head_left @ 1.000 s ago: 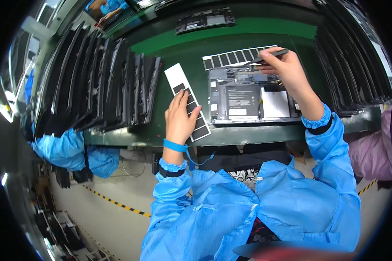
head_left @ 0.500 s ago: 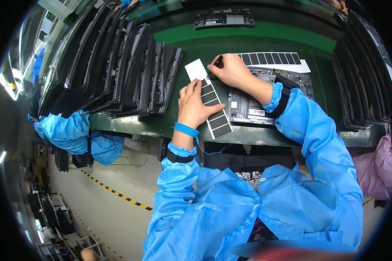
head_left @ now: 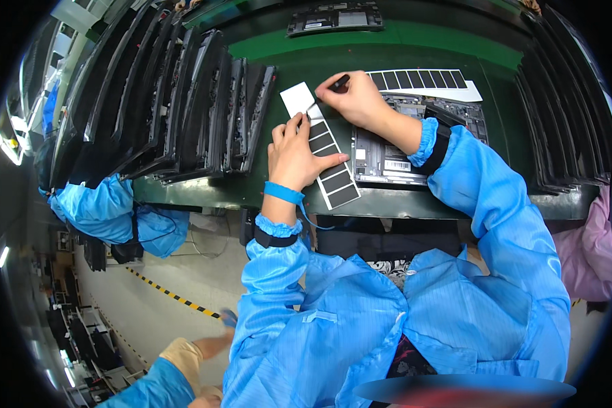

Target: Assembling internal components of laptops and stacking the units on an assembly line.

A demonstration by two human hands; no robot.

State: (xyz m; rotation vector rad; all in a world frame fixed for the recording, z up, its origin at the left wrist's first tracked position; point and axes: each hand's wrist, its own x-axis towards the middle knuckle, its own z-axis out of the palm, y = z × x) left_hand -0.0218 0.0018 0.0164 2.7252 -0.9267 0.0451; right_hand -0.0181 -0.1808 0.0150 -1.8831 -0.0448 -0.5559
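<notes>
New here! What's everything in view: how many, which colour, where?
Near label strip: one, white with black rectangles, under left hand
Far label strip: one, same colours, upper centre-right
Thin tool: one, dark, in right hand
Near opened device: one, grey and black, right of near label strip
Far opened device: one, dark, top centre
Upright panels: many, uncountable, mostly black, rows left and right
Bench: one, green, beneath these
Striped floor tape: one clear stretch, yellow-black, lower left
Other people: at least three, blue clothing left and lower left, pink right
Wristband: one, blue, on left wrist
Jacket: one, blue, bottom centre
Own hands: two, bare, upper centre
</notes>
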